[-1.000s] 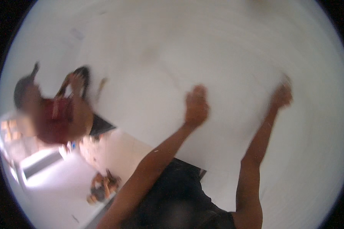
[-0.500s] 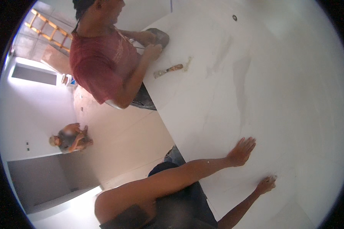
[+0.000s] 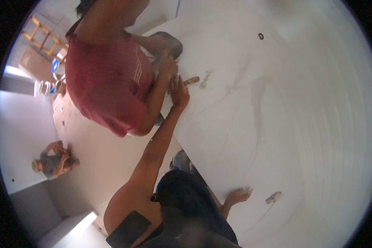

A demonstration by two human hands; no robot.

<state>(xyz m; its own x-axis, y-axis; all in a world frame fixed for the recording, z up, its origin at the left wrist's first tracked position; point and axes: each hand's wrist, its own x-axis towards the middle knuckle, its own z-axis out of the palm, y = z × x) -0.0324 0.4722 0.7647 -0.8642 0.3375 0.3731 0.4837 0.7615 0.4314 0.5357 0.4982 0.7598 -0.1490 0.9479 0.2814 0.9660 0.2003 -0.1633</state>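
Note:
My left hand (image 3: 180, 94) reaches far over the white board, its fingers stretched out onto a putty knife. The knife's worn handle (image 3: 191, 80) shows beyond the hand, while the blade is mostly hidden under my fingers. Close by are a co-worker's hands (image 3: 168, 66), near a dark, rounded flat tool (image 3: 171, 43). My right hand (image 3: 239, 196) rests low on the board near its close edge, fingers loosely extended and nothing visible in them. To its right lies a small, crumpled greyish-white piece (image 3: 273, 197), apart from the hand; its kind is unclear.
The large white board (image 3: 219, 136) bears grey smudges and a dark round spot (image 3: 261, 36). A co-worker in a red shirt (image 3: 103, 82) leans over its left edge. Another person (image 3: 53, 160) crouches on the floor; buckets (image 3: 45, 87) and a wooden ladder (image 3: 43, 39) stand behind.
My left hand has moved up and left across the board to the putty knife. My right hand has drawn back left, leaving the crumpled piece lying on the board. The view has shifted.

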